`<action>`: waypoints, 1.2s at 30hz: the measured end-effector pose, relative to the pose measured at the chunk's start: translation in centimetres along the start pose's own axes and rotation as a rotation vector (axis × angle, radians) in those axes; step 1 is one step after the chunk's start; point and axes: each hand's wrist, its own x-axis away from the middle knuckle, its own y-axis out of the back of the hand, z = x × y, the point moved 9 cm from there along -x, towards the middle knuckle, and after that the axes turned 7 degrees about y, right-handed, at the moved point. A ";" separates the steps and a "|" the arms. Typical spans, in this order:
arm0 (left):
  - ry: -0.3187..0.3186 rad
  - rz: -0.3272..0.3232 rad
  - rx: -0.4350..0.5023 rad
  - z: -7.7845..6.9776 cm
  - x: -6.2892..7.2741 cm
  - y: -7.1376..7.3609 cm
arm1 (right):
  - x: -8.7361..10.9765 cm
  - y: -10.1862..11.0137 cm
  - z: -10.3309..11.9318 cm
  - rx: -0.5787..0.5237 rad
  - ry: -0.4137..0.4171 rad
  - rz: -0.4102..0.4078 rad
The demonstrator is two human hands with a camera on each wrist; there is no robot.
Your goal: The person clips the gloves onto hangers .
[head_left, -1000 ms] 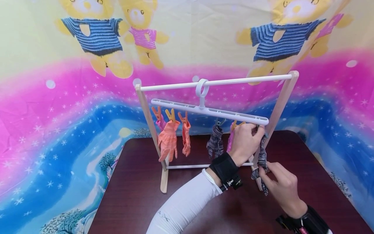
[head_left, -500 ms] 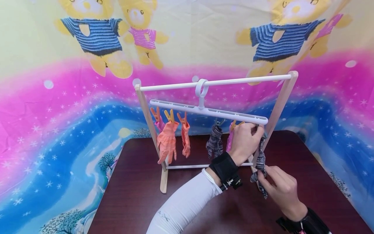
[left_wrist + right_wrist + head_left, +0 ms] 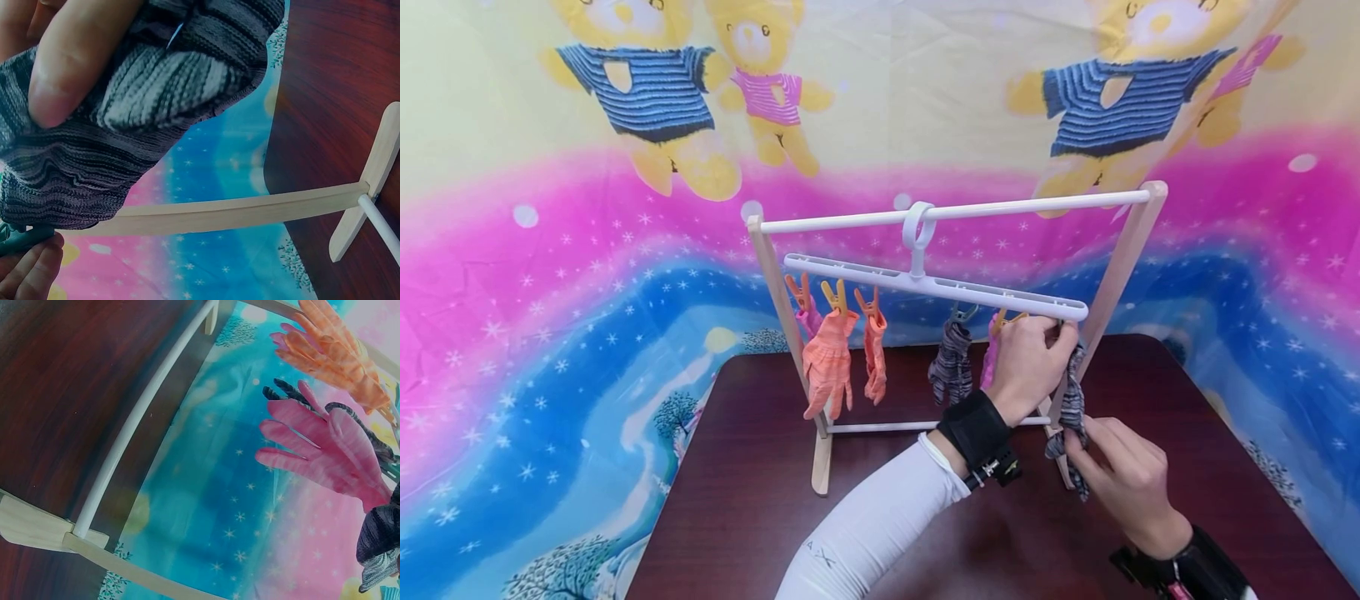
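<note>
At the right end of the white hanger point(image 3: 970, 291), my left hand point(image 3: 1028, 364) pinches a teal clothespin point(image 3: 26, 242), largely hidden by my fingers in the head view. From that spot hangs a grey-and-black striped knit glove point(image 3: 1072, 398), narrow and side-on. Lower down, my right hand point(image 3: 1123, 471) pinches the same glove between thumb and fingers. In the left wrist view the glove's knit point(image 3: 69, 165) fills the upper left, with a fingertip lying across it. A pink glove point(image 3: 325, 447) hangs just left of my left hand; its upper part is partly covered in the head view.
The hanger tilts down to the right from the rack's white rod point(image 3: 1037, 206). Coral gloves point(image 3: 829, 367), another pink one point(image 3: 809, 321) and a second grey striped glove point(image 3: 953, 358) hang along it. Wooden posts point(image 3: 1123, 275) stand on a dark table point(image 3: 737, 533), before a printed backdrop point(image 3: 587, 333).
My right hand dipped slightly with the glove's lower part and came back up. The hanger has shifted a touch to the left. My left hand stays almost still.
</note>
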 end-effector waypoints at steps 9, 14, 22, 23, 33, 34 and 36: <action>-0.002 0.017 0.039 0.1 0.0 -0.2 | 0.0 0.0 -0.7 0.017 -0.010 -0.014; 0.002 0.035 0.094 0.2 0.2 -0.3 | 0.1 0.2 -1.3 0.030 -0.032 -0.013; 0.007 0.023 0.090 0.4 0.3 -0.5 | 0.1 0.4 -1.6 0.054 -0.030 -0.031; 0.007 0.024 0.094 0.4 0.3 -0.5 | 0.1 0.3 -1.6 0.053 -0.030 -0.032; 0.005 0.041 0.112 0.3 0.3 -0.6 | 0.1 0.2 -1.8 0.046 -0.041 -0.031; 0.004 0.042 0.107 0.3 0.3 -0.6 | 0.2 0.2 -1.8 0.046 -0.043 -0.030; 0.003 0.041 0.099 0.4 0.3 -0.6 | 0.2 0.1 -1.9 0.047 -0.045 -0.027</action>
